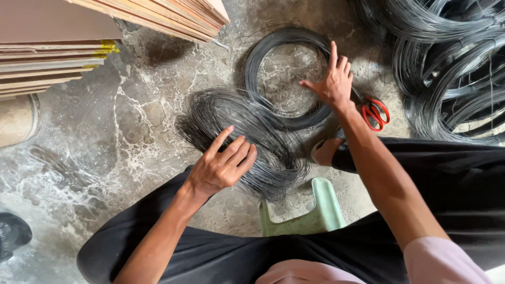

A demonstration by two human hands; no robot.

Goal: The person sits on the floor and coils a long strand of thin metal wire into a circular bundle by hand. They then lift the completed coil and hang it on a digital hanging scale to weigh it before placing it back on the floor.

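Left hand (221, 165) on cut wire bundle (247, 137), mottled stone floor (105, 131) beneath

head view | looks straight down | close over floor (131, 121)

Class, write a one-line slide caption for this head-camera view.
Left hand rests on a fanned bundle of cut wire; right hand touches a wire coil beside red scissors.

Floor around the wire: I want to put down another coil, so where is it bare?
Bare marble floor lies left of the cut wire bundle, below the stacked boards. Crowded on the right: wire coil under the right hand, red scissors, big coils.
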